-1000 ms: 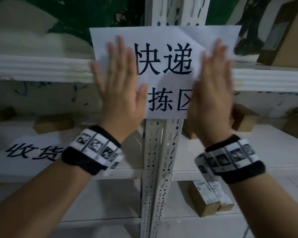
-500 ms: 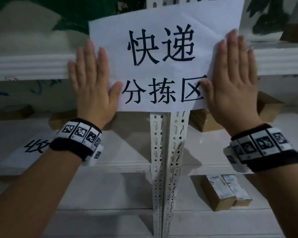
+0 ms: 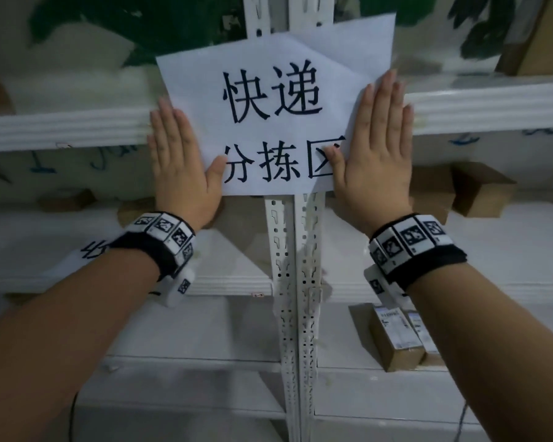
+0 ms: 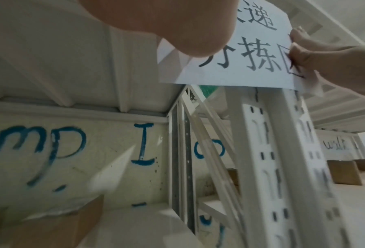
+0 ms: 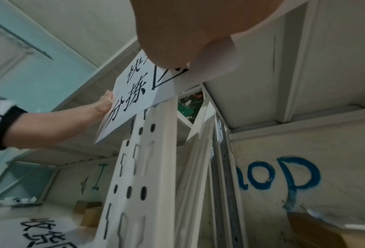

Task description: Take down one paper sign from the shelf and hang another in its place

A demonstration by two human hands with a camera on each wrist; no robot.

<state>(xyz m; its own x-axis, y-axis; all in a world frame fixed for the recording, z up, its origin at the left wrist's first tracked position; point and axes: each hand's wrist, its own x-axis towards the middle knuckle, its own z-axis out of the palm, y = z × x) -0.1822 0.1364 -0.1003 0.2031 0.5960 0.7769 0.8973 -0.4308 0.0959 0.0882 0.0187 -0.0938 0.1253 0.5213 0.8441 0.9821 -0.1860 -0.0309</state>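
Observation:
A white paper sign (image 3: 275, 119) with large black characters lies flat against the white shelf upright (image 3: 296, 282) and the shelf's front edge (image 3: 61, 129). My left hand (image 3: 181, 164) presses its left edge with straight fingers, the thumb on its lower left corner. Flat on the sign's right edge lies my right hand (image 3: 379, 148), fingers straight and pointing up. The left wrist view shows the sign (image 4: 251, 55) from below, and so does the right wrist view, sign (image 5: 135, 99). A second paper sign (image 3: 90, 250) with black characters lies on the lower shelf at the left, partly hidden by my left wrist; the same lying sign (image 5: 43, 233) appears in the right wrist view.
Cardboard boxes (image 3: 479, 189) sit on the middle shelf at the right, and small labelled boxes (image 3: 396, 336) on the shelf below. More boxes (image 3: 67, 199) stand at the left. Blue painted letters (image 4: 50, 147) mark the wall behind the shelves.
Both hands have slid outward from the sign's middle to its left and right edges, uncovering all the characters. The sign now sits higher in view.

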